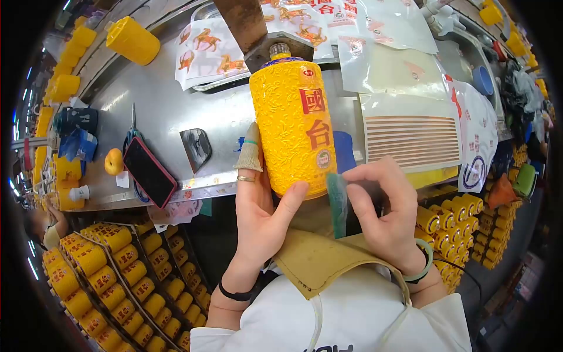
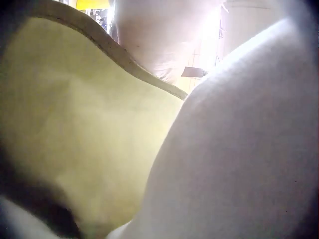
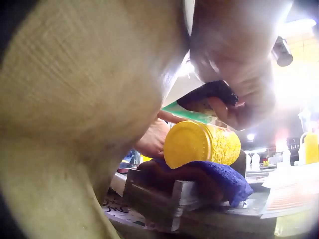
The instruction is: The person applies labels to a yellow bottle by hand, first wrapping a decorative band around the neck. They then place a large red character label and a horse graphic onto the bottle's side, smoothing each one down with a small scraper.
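A yellow embossed bottle (image 1: 287,123) with red characters lies on its side, its glass neck (image 1: 280,50) pointing away toward a metal bracket. My left hand (image 1: 258,223) grips its near end, thumb by the base and fingers along the left side; a cloth cot (image 1: 251,154) covers one finger. Between thumb and forefinger my right hand (image 1: 387,217) pinches a flat green translucent scraper (image 1: 338,205), right beside the bottle's base. In the right wrist view the bottle (image 3: 199,144) rests on a blue cloth (image 3: 219,179). Apron and shirt fill the left wrist view.
Printed decal sheets (image 1: 410,76) and a striped sheet (image 1: 413,141) lie right of the bottle. On the left are a phone (image 1: 151,172), scissors (image 1: 132,120), an orange fruit (image 1: 114,161) and another yellow bottle (image 1: 134,41). Racks of yellow bottles (image 1: 117,276) stand below the table.
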Motion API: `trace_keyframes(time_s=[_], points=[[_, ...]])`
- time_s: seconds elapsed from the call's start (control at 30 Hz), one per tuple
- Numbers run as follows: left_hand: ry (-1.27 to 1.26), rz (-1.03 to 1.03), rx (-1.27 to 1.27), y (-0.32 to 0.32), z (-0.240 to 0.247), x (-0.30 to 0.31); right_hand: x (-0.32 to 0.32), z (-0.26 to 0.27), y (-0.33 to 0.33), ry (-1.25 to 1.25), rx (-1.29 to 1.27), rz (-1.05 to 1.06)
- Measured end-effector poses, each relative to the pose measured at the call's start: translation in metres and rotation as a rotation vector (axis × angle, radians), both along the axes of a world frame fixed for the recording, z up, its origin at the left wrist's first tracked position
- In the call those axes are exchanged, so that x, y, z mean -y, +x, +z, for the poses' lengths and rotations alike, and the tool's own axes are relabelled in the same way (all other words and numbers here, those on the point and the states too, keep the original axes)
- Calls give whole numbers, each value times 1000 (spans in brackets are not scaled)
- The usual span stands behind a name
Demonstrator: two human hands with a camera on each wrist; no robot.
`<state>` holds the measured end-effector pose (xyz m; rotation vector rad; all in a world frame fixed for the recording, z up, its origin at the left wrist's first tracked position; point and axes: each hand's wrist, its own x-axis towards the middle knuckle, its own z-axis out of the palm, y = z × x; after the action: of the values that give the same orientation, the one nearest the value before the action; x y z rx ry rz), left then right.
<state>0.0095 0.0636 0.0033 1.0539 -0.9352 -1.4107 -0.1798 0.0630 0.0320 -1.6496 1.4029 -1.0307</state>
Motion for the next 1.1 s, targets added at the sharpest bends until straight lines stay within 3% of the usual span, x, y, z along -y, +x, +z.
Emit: trace_keyframes(time_s=[0.27, 0.5, 0.57, 0.6, 0.63, 0.73, 0.87, 1.03, 1.1], points=[[10, 23, -194, 5, -4, -5, 1, 12, 18, -50, -88, 56], [-23, 4, -141, 10, -10, -8, -2, 13, 25, -60, -105, 27], [-172, 8, 43, 11, -18, -12, -4, 10, 21, -46, -110, 1], [-285, -13, 302, 20, -28, -14, -6, 8, 19, 7, -87, -28], [-283, -14, 301, 19, -29, -17, -7, 6, 16, 60, -64, -59], [-526, 108, 799, 13, -22, -17, -7, 1, 12, 48, -39, -68], [-726, 221, 1020, 3, -25, -10, -7, -7, 5, 112, 37, -93], [-810, 181, 1031, 13, -40, -12, -7, -17, 0, 206, 166, -121], [-574, 270, 624, 13, -52, -17, -7, -20, -2, 227, 207, -133]])
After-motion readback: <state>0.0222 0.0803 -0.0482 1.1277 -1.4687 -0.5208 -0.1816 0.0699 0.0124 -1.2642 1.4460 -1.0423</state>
